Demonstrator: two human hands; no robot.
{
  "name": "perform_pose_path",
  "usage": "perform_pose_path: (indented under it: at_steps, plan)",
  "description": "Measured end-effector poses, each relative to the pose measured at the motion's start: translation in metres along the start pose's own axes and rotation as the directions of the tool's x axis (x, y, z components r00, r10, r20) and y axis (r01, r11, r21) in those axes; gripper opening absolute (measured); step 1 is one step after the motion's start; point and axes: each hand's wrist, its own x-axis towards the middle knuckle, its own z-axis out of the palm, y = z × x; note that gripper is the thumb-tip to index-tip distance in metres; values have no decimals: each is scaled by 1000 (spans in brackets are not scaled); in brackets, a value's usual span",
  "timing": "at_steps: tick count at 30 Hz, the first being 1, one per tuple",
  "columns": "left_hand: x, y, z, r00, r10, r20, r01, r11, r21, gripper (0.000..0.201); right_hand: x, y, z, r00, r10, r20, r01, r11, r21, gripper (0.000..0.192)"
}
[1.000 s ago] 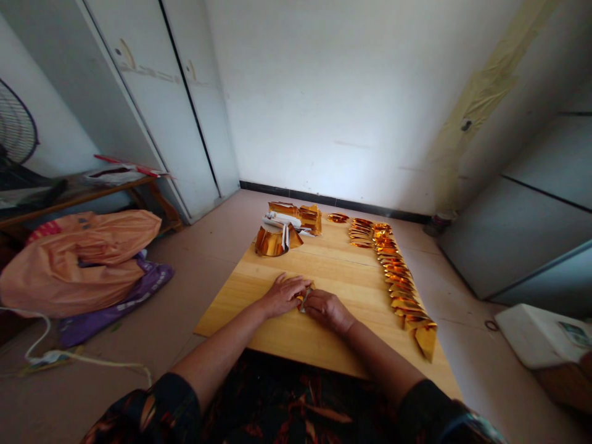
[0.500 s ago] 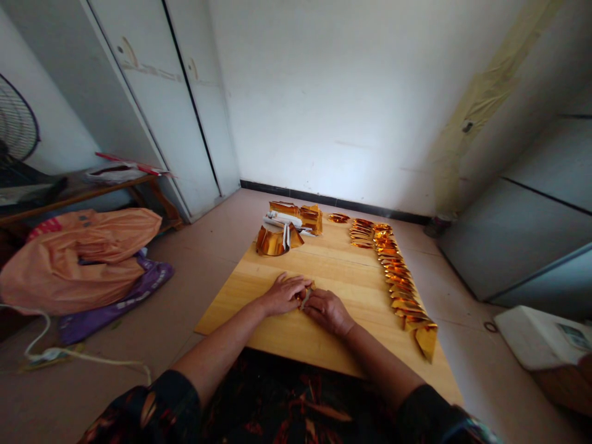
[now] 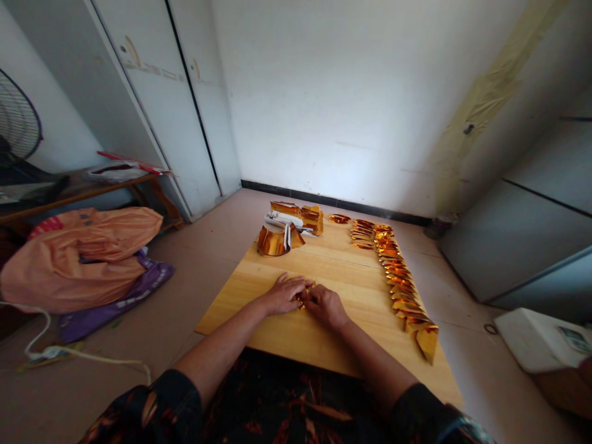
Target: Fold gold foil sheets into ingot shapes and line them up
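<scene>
Between my hands lies a small piece of gold foil paper (image 3: 301, 303) on the wooden board, mostly hidden by my fingers. My left hand (image 3: 285, 295) rests over its left side, with the fingers closed on it. My right hand (image 3: 326, 306) pinches it from the right, its fingers curled in. A curved stack of gold foil sheets (image 3: 274, 242) stands beyond my left hand. Behind it are more gold sheets (image 3: 312, 220) and a white wrapped bundle (image 3: 283, 219). Folded gold foil pieces (image 3: 400, 279) overlap in a long row along the right side.
The wooden board (image 3: 240, 302) is low, before a white wall (image 3: 333, 92). Left are a cabinet (image 3: 161, 117), a bench (image 3: 161, 203), an orange bag (image 3: 69, 259), a purple bag (image 3: 115, 308) and a white cord (image 3: 99, 359). On the right sits a white box (image 3: 541, 339).
My right hand has curled more tightly, its fingers drawn up at the foil paper. The pale patch between my hands now shows gold. My left hand stays nearly in place.
</scene>
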Motion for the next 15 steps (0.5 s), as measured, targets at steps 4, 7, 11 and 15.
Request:
perform_pose_path:
  at_steps: [4,7,11,15]
  plan:
    - [0,-1,1,1000,-6,-10,6,1000,-8,55,-1,-3,3,999,34,-16,-36,994,-102,8]
    - [2,-3,4,1000,-7,-18,7,1000,-18,56,-2,-5,6,998,36,-50,-43,986,-159,10]
    - [3,-4,6,999,-24,-23,23,999,-35,55,-3,-5,10,995,48,-82,-62,982,-179,10]
    - [3,-5,8,999,-29,-42,28,999,-40,53,-4,-1,13,994,37,-104,-49,992,-116,8]
